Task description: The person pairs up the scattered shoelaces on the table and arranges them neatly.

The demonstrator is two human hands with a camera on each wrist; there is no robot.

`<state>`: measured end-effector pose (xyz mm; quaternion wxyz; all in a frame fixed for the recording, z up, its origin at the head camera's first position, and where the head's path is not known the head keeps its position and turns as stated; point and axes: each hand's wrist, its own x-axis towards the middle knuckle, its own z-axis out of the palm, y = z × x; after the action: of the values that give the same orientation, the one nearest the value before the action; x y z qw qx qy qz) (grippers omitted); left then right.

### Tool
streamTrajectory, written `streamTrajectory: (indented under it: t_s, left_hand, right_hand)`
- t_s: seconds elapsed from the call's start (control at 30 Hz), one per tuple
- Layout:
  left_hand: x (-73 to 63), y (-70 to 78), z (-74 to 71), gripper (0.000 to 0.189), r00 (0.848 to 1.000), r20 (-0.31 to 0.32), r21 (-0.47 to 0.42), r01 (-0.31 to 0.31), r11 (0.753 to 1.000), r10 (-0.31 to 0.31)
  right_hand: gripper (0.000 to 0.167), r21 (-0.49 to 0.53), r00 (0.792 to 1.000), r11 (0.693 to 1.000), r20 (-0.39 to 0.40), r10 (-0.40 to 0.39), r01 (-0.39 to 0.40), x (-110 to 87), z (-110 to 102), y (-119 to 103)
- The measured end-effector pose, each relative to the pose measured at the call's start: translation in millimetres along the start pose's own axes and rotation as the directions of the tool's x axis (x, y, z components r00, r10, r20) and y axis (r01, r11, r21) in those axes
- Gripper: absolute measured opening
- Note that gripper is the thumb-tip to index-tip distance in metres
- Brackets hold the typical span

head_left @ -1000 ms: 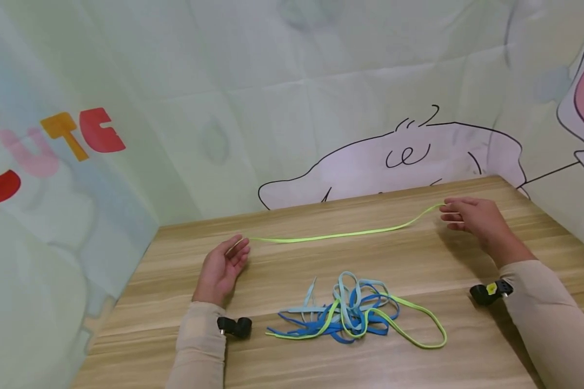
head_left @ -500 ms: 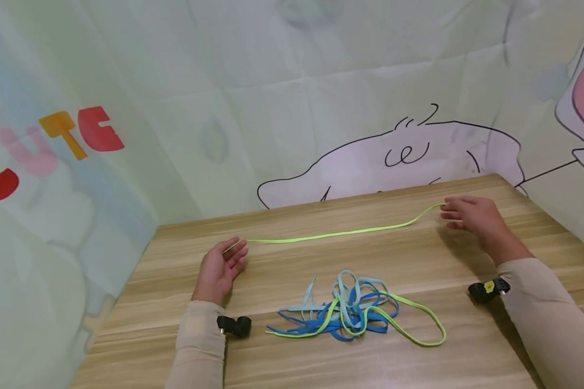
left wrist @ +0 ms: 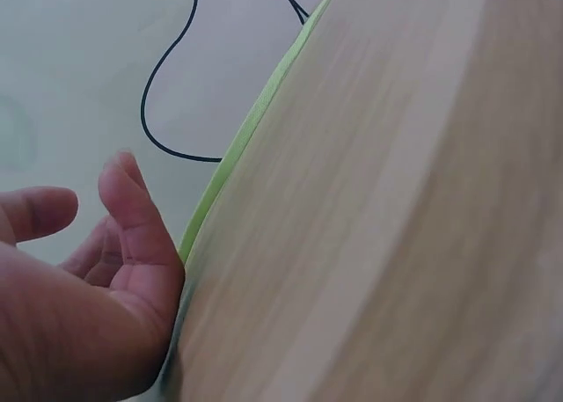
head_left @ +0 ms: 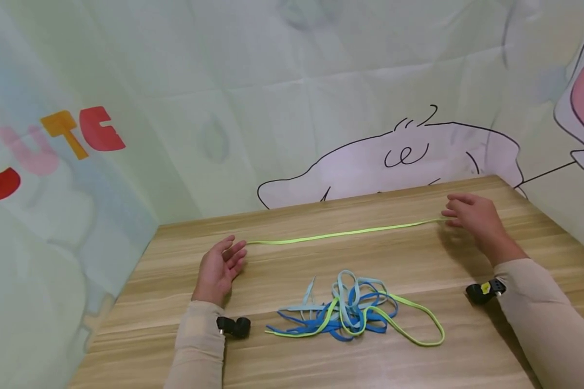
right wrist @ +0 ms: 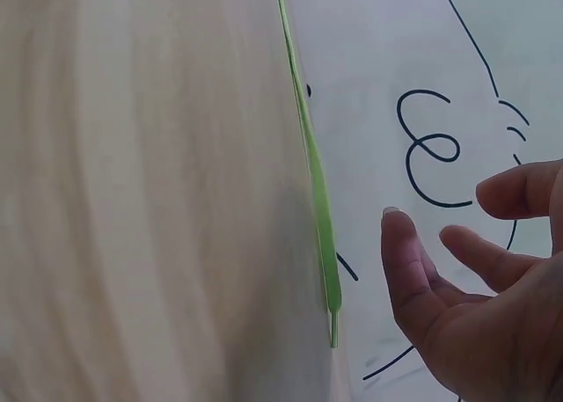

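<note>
A yellow-green shoelace point(head_left: 340, 234) stretches nearly straight across the back of the wooden table. My left hand point(head_left: 219, 270) is at its left end, thumb and fingers apart; the lace passes out of sight behind that hand in the left wrist view. At the other end, my right hand point(head_left: 479, 221) hovers with its fingers spread and nothing between them. In the right wrist view the lace's narrow tip point(right wrist: 333, 327) lies free on the table, beside the fingers. In front lies a loose tangle of a blue shoelace point(head_left: 309, 327), a light blue shoelace point(head_left: 341, 286) and another yellow-green shoelace point(head_left: 420, 309).
The wooden table point(head_left: 282, 367) meets a printed cloth backdrop point(head_left: 199, 108) along its back and left edges. Each wrist carries a small black camera, the left camera point(head_left: 233, 327) close to the tangle's left side and the right camera point(head_left: 484, 292) near its right.
My right hand has let go of the lace's right end, which has dropped onto the table and lies straighter. My left hand's fingers have loosened from the lace. The tangle has not moved.
</note>
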<state>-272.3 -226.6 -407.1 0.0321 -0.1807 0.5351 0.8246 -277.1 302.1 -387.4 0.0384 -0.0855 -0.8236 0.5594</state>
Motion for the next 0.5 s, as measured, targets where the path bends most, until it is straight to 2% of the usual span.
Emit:
streamTrajectory:
  t_s: [0.1, 0.33, 0.5]
  left_hand:
    - [0.2, -0.4, 0.2, 0.040, 1.000, 0.014, 0.005, -0.013, 1.000, 0.013]
    - [-2.3, -3.9, 10.4, 0.031, 0.999, 0.038, 0.044, -0.035, 0.998, 0.033]
    - [-5.2, -7.6, 20.7, 0.029, 0.997, 0.069, 0.096, -0.048, 0.994, 0.042]
  right_hand:
    - [0.058, -0.006, 1.000, 1.000, -0.005, -0.017, 0.017, 0.1, 5, -2]
    - [0.053, -0.002, 0.999, 0.999, -0.017, -0.043, 0.043, -2.7, 11, -6]
    - [0.050, 0.022, 0.993, 0.994, 0.040, -0.107, 0.107, -6.2, 18, -14]
